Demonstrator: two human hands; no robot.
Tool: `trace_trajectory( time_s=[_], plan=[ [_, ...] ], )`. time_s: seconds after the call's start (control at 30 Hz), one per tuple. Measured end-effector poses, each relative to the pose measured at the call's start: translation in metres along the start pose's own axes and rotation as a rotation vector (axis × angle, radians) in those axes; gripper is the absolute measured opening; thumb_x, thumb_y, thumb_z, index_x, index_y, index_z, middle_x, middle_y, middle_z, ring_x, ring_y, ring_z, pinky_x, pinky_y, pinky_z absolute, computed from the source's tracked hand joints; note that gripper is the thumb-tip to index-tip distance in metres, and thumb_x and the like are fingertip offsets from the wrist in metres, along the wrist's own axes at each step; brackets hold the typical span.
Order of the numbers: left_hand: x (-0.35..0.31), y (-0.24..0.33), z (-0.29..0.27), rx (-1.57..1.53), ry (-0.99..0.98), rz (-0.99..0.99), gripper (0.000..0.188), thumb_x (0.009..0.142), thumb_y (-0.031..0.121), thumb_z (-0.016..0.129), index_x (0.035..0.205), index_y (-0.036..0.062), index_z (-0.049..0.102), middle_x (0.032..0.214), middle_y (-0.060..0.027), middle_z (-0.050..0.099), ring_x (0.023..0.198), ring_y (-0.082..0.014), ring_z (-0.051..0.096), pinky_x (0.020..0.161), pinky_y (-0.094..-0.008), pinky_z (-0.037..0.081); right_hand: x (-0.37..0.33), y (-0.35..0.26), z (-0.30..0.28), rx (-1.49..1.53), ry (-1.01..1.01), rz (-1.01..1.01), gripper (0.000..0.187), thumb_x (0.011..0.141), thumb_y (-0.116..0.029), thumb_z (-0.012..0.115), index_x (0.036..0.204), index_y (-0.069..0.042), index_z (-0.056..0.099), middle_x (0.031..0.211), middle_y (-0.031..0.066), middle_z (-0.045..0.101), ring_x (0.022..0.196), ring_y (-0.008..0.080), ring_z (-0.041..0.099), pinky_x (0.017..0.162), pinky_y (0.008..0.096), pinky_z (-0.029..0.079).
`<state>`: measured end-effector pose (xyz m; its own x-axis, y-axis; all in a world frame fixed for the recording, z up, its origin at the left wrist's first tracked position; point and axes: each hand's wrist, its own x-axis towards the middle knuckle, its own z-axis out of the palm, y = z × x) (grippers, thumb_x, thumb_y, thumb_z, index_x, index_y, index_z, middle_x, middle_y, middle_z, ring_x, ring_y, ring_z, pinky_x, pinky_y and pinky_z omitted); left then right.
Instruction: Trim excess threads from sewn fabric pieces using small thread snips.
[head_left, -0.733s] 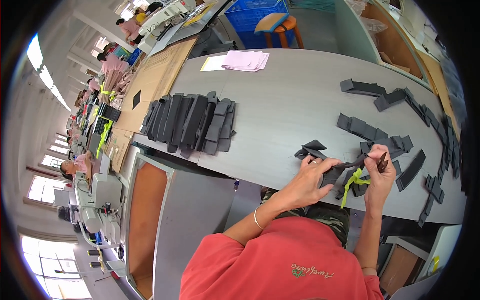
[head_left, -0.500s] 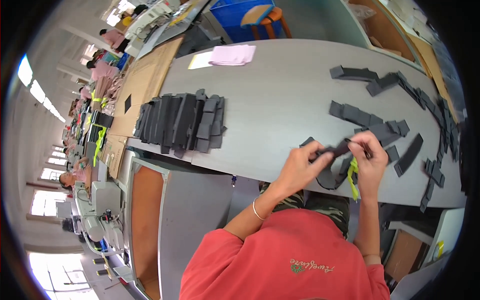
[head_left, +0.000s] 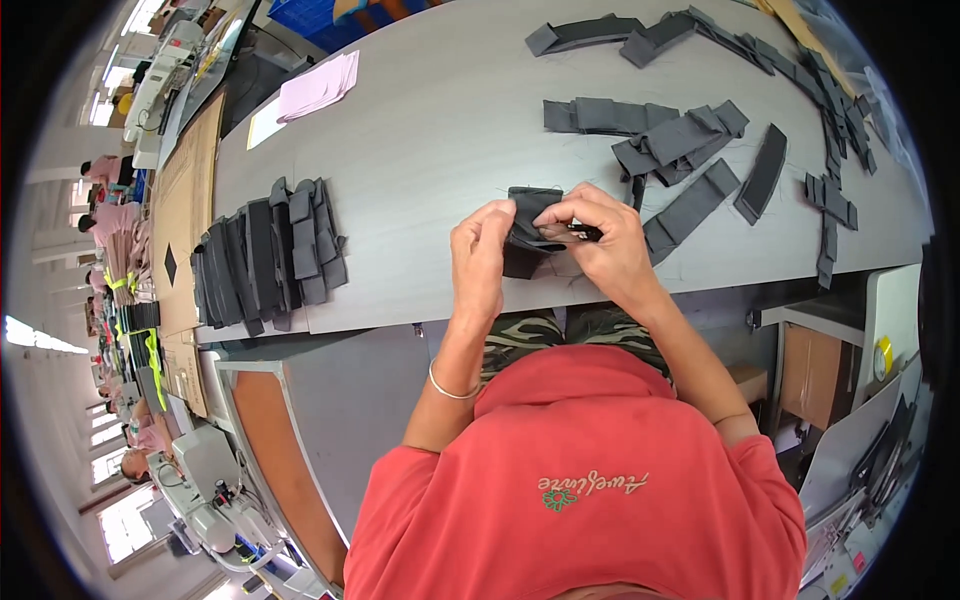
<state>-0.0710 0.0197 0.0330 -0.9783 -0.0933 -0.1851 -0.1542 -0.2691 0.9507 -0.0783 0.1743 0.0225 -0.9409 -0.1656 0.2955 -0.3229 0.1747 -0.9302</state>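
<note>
While L hand (head_left: 479, 262) pinches the L edge of 1 dark-grey folded fabric strip (head_left: 533, 203) over the flat grey tabletop (head_left: 430, 150), nr its front, R hand (head_left: 608, 246) pinches the R side, slim black tool (head_left: 586, 232) also in grip

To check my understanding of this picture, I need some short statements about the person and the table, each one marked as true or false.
1. Both the left hand and the right hand hold one dark fabric piece. True.
2. The person wears blue on top. False: the shirt is red.
3. A row of dark strips lies to the left of both hands. True.
4. Nothing pink is in view. False: pink sheets lie on the table.
5. Both wrists are bare. False: a bracelet is on the left one.
</note>
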Motion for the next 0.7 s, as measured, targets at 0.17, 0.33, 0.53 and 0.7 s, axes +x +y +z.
trace_trajectory(
  time_s=[0.17, 0.33, 0.53, 0.7],
  plan=[
    [-0.002, -0.001, 0.003, 0.038, 0.011, -0.013, 0.016, 0.089, 0.012, 0.062, 0.078, 0.0009, 0.065, 0.067, 0.0085, 0.049, 0.057, 0.0004, 0.035, 0.049, -0.0196, 0.024, -0.001, -0.007, -0.012, -0.117, -0.113, 0.027, 0.023, 0.071, 0.001, 0.066, 0.093, -0.007, 0.068, 0.08, 0.006, 0.061, 0.068, 0.0225, 0.059, 0.062, 0.0322, 0.047],
    [0.002, -0.003, -0.008, 0.207, -0.047, -0.03, 0.02, 0.087, 0.013, 0.064, 0.071, 0.0008, 0.065, 0.059, 0.0086, 0.047, 0.051, 0.0002, 0.032, 0.045, -0.0207, 0.022, 0.011, -0.011, -0.038, -0.368, -0.02, -0.22, 0.022, 0.076, -0.009, 0.068, 0.098, -0.013, 0.068, 0.082, 0.0015, 0.063, 0.072, 0.0186, 0.056, 0.065, 0.0301, 0.04],
    [-0.001, 0.001, -0.007, 0.263, -0.126, -0.038, 0.023, 0.086, 0.013, 0.064, 0.067, 0.0017, 0.063, 0.056, 0.0095, 0.044, 0.051, 0.0002, 0.031, 0.045, -0.0211, 0.021, 0.024, -0.01, -0.05, -0.647, -0.026, -0.464, 0.02, 0.074, -0.014, 0.07, 0.092, -0.019, 0.07, 0.072, -0.0047, 0.055, 0.063, 0.0174, 0.044, 0.06, 0.0319, 0.03],
    [-0.001, 0.0, -0.01, 0.299, -0.167, -0.064, 0.023, 0.086, 0.012, 0.064, 0.065, 0.0019, 0.061, 0.055, 0.0096, 0.043, 0.051, 0.0005, 0.03, 0.045, -0.0216, 0.019, 0.025, -0.006, -0.052, -0.667, -0.076, -0.545, 0.014, 0.074, -0.014, 0.07, 0.088, -0.019, 0.07, 0.069, -0.0049, 0.055, 0.062, 0.0175, 0.045, 0.061, 0.0318, 0.03]
  ],
)
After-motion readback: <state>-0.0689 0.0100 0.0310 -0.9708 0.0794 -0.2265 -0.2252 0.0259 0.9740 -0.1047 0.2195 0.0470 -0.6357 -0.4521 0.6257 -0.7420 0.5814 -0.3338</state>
